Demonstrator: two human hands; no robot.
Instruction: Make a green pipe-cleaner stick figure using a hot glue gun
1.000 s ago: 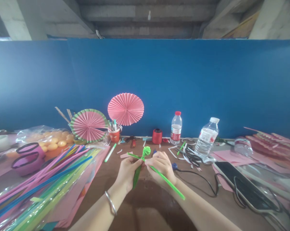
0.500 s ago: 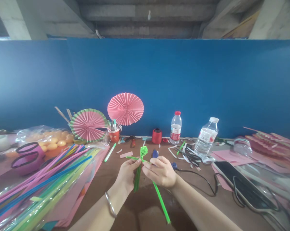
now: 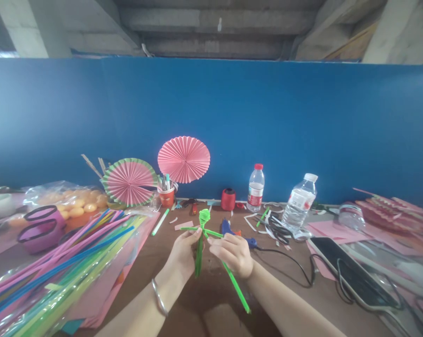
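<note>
While the left grip (image 3: pixel 193 236) pinches it, green figure (image 3: pixel 205 216) upright above fingertips, centered

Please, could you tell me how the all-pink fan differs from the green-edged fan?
The all-pink fan is pink up to its rim; the green-edged fan has a green border. The all-pink fan forms a full round, while the green-edged fan has a narrow open gap. Both are pleated, with folds spreading from the centre.
</note>
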